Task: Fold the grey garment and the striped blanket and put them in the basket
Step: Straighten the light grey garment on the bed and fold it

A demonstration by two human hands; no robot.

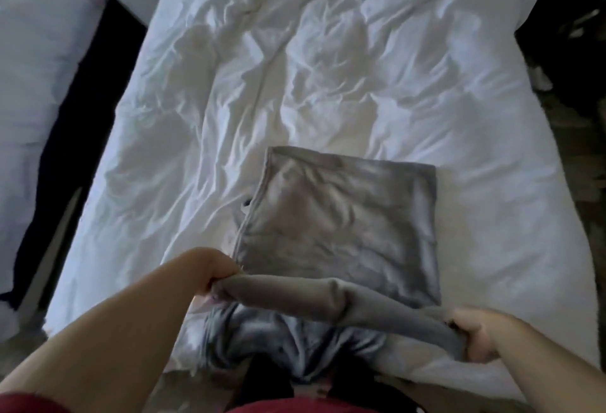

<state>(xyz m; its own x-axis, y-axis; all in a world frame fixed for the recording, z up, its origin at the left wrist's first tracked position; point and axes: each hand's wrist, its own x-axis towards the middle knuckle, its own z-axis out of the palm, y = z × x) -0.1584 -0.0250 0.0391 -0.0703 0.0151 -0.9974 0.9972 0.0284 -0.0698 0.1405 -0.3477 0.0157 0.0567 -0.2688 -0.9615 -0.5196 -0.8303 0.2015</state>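
The grey garment [341, 222] lies partly flat on the white bed, its far part spread as a rough rectangle. Its near edge is lifted off the bed and stretched between my hands. My left hand [216, 268] grips the near left corner. My right hand [475, 334] grips the near right corner, lower and closer to me. Below the lifted edge more grey cloth [288, 343] hangs bunched over the bed's front edge. No striped blanket and no basket are in view.
The white crumpled duvet [295, 68] covers the bed beyond the garment. A second white bed [36, 68] stands at the left across a dark gap [82, 94]. Dark floor with clutter lies at the right [570, 52].
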